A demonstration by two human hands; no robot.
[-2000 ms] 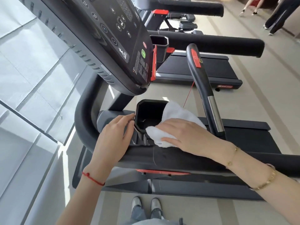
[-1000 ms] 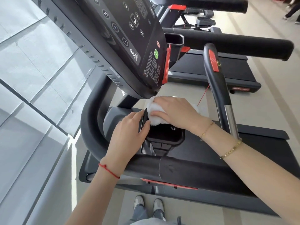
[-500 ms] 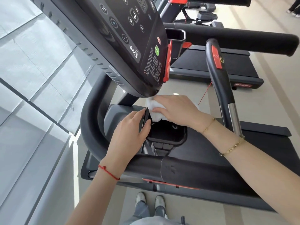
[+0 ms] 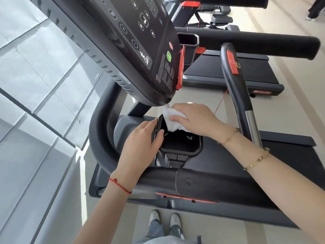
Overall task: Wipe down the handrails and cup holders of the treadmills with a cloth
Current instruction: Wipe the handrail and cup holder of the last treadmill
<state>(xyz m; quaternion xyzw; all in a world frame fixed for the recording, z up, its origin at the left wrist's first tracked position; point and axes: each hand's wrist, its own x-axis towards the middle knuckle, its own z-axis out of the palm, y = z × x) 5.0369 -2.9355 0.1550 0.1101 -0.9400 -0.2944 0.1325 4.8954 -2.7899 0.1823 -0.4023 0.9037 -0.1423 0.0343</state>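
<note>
Far left, pale wall panels [image 4: 40, 71] run along the treadmill's curved black handrail [image 4: 98, 143]. Your left hand [image 4: 140, 145] (red string at the wrist) grips the left rim of the cup holder [image 4: 181, 147], thumb hooked over the edge into the opening and fingers closed against its outer side. The holder is a black, square-mouthed pocket set just below the lower tip of the console [image 4: 140, 50], in front of the crossbar [image 4: 202, 180] nearest you. Your right hand [image 4: 195, 120] lies flat with fingers together, pressing the white cloth [image 4: 173, 122] onto the holder's far rim; part of the cloth hangs down into the opening, and its top corner touches the console's tip. Two gold bracelets sit on that forearm. Right of your wrist rises a black grip [image 4: 235, 88] with a red button and a metal sensor section. Beyond it stands a second treadmill [image 4: 246, 67], its foam rail [image 4: 263, 44] running right.
</note>
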